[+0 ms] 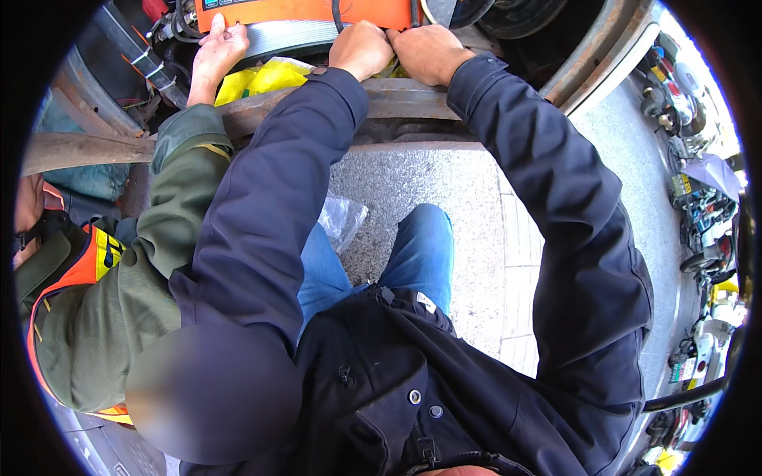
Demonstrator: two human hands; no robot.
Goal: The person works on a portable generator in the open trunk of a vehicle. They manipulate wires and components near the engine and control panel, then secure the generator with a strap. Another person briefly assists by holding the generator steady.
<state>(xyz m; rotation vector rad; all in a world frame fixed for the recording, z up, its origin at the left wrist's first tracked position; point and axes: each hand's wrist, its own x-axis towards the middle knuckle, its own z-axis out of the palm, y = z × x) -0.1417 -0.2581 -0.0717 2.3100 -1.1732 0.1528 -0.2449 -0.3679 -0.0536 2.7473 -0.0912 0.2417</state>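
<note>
An orange, flat-faced case (274, 14) with a small label lies across the frame at the top of the head view. Black straps (336, 14) cross it. My left hand (361, 49) is closed at its lower edge, close to one strap; what the fingers hold is hidden. Right beside it, my right hand (429, 54) is also closed at the case's edge, near another strap, its fingertips hidden. Under the case show a silvery ribbed piece (290, 36) and yellow plastic (274, 77). A co-worker's hand (218, 51) touches the case's left corner.
A rusty metal crossbar (405, 97) runs below my wrists, with curved metal edging (595, 59) at right. Cables (143, 59) lie at far left. The co-worker's green sleeve (186, 182) presses close to my left arm. Parked motorbikes (698, 186) line the right side.
</note>
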